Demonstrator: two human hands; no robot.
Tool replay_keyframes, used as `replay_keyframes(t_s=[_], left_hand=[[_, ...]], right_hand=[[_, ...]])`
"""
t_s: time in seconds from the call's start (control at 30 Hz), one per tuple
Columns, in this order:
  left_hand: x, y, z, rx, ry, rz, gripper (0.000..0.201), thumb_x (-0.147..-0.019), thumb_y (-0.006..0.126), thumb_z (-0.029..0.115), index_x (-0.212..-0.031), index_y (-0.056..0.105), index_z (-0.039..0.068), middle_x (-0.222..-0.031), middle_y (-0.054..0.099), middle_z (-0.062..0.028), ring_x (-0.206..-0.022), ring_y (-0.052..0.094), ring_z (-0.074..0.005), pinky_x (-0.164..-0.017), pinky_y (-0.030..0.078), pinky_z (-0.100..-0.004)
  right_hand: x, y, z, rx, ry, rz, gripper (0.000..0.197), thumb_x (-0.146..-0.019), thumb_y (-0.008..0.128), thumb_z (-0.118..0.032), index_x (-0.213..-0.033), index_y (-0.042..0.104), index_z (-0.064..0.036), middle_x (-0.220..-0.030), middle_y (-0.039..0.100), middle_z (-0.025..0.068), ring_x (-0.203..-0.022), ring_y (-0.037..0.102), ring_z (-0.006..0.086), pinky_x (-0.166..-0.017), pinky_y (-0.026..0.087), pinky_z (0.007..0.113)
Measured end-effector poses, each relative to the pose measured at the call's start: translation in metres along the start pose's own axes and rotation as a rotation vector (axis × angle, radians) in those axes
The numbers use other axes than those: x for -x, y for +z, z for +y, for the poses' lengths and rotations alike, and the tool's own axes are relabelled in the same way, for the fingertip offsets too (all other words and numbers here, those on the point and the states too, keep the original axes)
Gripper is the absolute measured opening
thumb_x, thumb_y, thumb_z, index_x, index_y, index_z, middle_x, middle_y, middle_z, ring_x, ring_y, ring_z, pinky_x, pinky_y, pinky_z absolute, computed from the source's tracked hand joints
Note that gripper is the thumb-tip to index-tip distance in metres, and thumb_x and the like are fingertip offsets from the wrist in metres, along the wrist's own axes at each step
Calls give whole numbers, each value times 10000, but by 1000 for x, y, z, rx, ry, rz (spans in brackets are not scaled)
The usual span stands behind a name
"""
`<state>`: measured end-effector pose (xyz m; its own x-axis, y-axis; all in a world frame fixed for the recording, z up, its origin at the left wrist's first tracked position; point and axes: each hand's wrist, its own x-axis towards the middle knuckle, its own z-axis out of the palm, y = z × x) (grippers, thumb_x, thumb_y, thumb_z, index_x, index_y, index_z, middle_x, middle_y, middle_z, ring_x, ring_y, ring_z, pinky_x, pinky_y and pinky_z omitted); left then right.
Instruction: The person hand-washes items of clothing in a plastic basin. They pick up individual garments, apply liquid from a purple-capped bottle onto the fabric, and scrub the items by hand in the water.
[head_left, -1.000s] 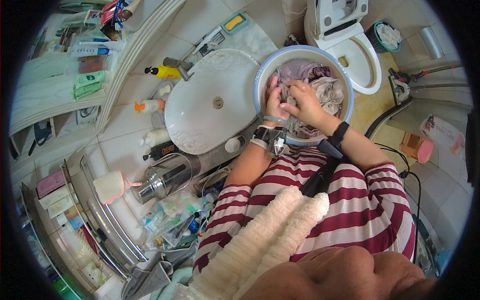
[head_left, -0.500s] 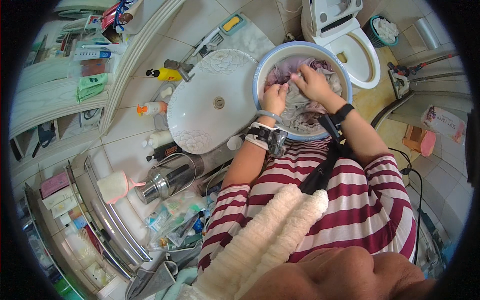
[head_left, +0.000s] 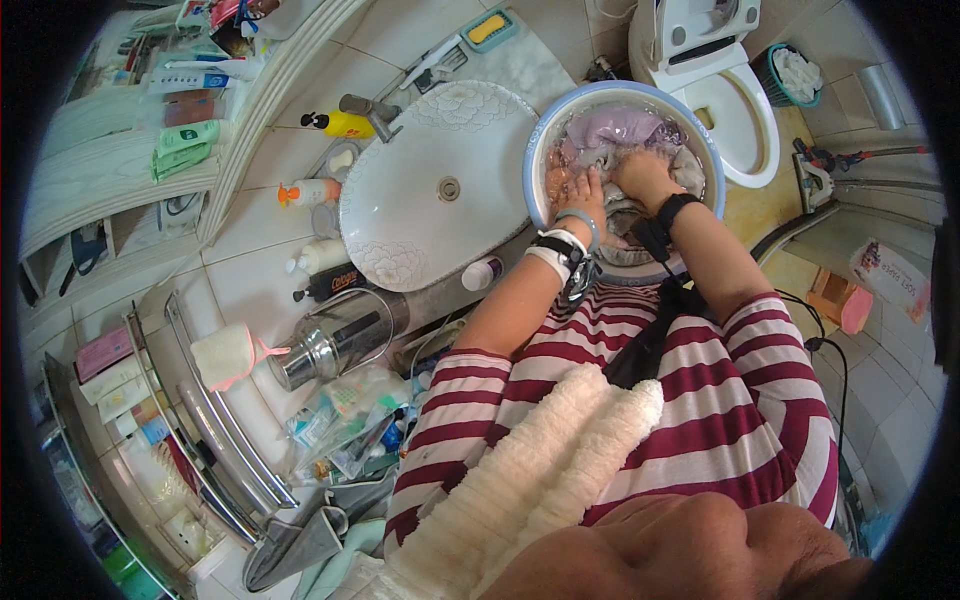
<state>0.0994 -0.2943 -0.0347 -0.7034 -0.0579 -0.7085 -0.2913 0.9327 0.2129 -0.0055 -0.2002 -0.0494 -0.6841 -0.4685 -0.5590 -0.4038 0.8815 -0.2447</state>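
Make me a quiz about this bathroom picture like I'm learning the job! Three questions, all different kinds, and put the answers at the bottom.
1. True or false: the left hand and the right hand are both inside the blue-rimmed basin.

2. Pick one: what colour is the cloth at the basin's far side?
A) green
B) lilac
C) black

3. Fill the gap: in the picture, the basin sits between the toilet and the ____.

Key:
1. True
2. B
3. oval sink
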Motion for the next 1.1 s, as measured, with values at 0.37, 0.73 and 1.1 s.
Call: replay_keyframes(t_s=[0.37, 0.73, 1.1], left_hand=[[-55, 24, -18, -285, 42, -67, 1404, -497, 756, 660, -1423, -76, 10, -1497, 0, -200, -1381, 30, -359, -1127, 93, -436], [1, -4, 33, 338, 145, 385, 1159, -443, 887, 321, -1381, 238, 118, -1453, 113, -255, -1309, 233, -434, -1056, 289, -429], [-13, -14, -43, 761, 429, 819, 58, -808, 615, 62, -846, 581, 33, -743, 609, -66, -640, 589, -158, -599, 486, -296]], right_hand=[[-33, 18, 5, 115, -213, 34, 240, -737, 557, -204, -867, 688, -50, -879, 657, 183, -819, 635, 343, -746, 505, 416], [49, -11, 65, -359, -524, 280, 643, -599, 720, -110, -1209, 523, -64, -1160, 525, 181, -1086, 499, 330, -909, 420, 382], [60, -3, 40, -439, -126, 452, 232, -681, 562, -141, -871, 646, -40, -834, 643, 187, -827, 620, 357, -737, 478, 455]])
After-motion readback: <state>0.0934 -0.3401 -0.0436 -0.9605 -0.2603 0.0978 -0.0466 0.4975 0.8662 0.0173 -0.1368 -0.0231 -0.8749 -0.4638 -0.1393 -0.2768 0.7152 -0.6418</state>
